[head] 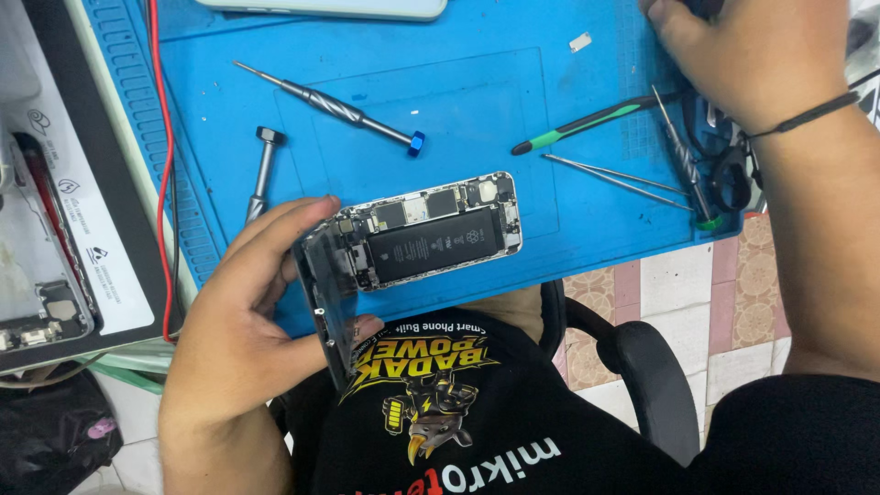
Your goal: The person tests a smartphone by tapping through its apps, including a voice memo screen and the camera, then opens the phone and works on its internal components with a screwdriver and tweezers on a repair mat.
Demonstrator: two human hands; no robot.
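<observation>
Opened phone, metal-framed, with black battery and bare circuit boards, lies at centre frame on a blue ribbed rubber mat covering the desk. Left hand, lower left, has its grip closed on the phone's lifted glass screen, held on edge. Right hand, upper right, rests among tools; grip state cannot be told. Steel screwdriver lies above the phone. Tiled floor below.

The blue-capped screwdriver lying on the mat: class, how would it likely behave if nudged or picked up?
The blue-capped screwdriver has a round, slim metal shaft, so it would probably roll if nudged sideways on the flat blue mat. It looks rigid, not floppy. Its ribbed grip suggests it would not slip easily between fingers.
</observation>
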